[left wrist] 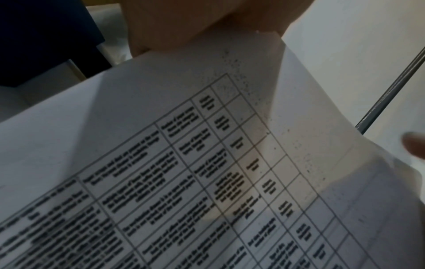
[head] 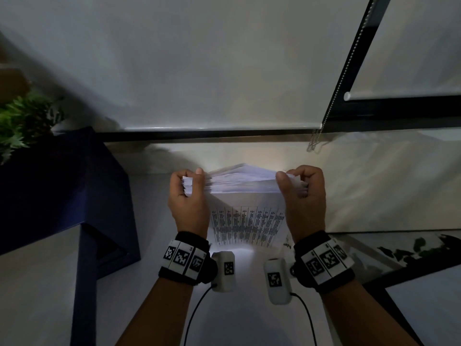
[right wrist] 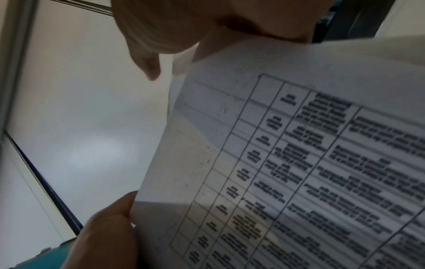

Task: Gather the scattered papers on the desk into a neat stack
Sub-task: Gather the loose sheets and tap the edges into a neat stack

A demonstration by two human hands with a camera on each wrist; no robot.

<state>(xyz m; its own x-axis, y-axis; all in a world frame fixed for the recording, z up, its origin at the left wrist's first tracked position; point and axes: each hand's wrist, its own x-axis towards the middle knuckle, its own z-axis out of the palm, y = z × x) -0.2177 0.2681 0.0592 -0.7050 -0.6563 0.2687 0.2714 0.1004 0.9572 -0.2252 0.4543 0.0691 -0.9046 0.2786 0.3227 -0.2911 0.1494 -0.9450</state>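
Together gripped the papers (head: 243,181) upright: left hand (head: 188,196) pinching at 9 o'clock, right hand (head: 303,193) at 3, long axis spanning between, equally near.

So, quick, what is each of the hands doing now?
Left hand: closed on the papers.
Right hand: closed on the papers too.

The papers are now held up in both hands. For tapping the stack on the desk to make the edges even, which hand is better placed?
Neither clearly. The left hand and the right hand grip opposite sides of the paper stack at about equal height above the desk, so probably both should lower it together.
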